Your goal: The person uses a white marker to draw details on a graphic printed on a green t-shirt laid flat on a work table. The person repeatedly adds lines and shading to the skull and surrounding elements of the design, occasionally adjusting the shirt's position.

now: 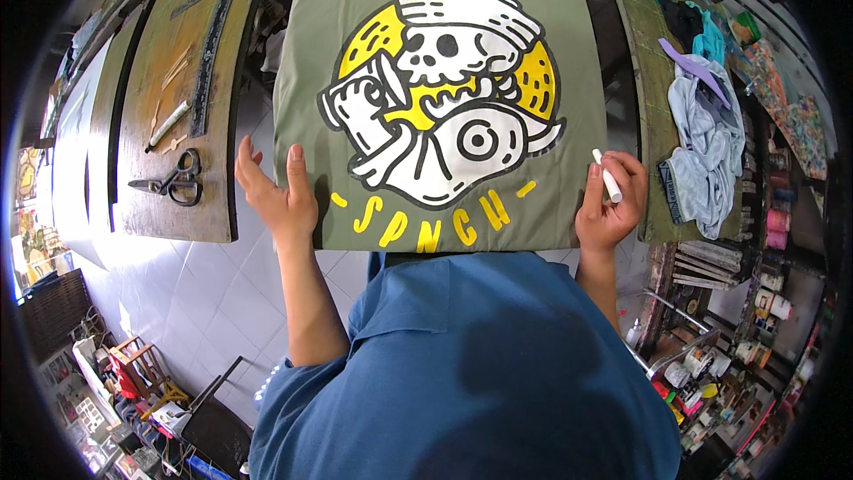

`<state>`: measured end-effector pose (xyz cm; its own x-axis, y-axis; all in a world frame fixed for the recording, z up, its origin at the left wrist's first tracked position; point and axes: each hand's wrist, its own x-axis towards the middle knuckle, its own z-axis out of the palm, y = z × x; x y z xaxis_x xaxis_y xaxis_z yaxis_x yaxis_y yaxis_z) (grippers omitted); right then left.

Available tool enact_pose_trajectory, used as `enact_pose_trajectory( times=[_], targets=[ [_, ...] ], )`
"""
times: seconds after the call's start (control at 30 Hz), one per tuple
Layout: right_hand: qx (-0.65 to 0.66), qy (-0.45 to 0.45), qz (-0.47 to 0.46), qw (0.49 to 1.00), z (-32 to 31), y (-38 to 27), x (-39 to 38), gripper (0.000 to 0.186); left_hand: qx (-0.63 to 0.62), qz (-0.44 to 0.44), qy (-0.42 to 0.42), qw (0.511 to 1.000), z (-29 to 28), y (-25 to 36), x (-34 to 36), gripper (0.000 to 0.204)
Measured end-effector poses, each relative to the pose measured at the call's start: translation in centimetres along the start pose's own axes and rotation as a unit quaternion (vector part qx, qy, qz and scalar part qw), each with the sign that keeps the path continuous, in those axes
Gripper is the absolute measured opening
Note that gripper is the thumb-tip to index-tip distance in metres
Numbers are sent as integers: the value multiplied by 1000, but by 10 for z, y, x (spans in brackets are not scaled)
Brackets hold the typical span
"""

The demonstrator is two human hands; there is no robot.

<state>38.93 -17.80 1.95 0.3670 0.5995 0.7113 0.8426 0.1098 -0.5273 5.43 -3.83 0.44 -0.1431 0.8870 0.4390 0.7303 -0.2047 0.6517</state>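
Stretched flat in front of me is an olive green T-shirt (306, 62). Its print (444, 169) shows a skull in a white cap, with a fish, against a yellow disc; yellow lettering curves below. My left hand (283, 200) is at the shirt's lower left edge, fingers spread and nothing held. Between thumb and fingers of my right hand (611, 213), at the lower right edge, is a slim white stick (613, 188). Whether that stick is a marker or chalk cannot be made out.
Black scissors (182, 180), a white pen (169, 124) and a dark L-shaped square (210, 44) lie on the left wooden board (147, 209). Crumpled pale blue cloth (702, 142) covers part of the right board (653, 204). Shelves with pots (697, 364) stand at lower right, a chair (213, 422) at lower left.
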Motion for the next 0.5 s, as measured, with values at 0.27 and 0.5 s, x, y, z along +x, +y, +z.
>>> enact_pose_trajectory(
  times=[0.27,0.5],
  targets=[
    [26,-13,36,999,-1,-2,1,18,12,-30,-16,999,3,1,1,64],
    [16,-9,48,999,-1,-2,-1,18,14,-38,-22,999,2,2,1,63]
  ],
)
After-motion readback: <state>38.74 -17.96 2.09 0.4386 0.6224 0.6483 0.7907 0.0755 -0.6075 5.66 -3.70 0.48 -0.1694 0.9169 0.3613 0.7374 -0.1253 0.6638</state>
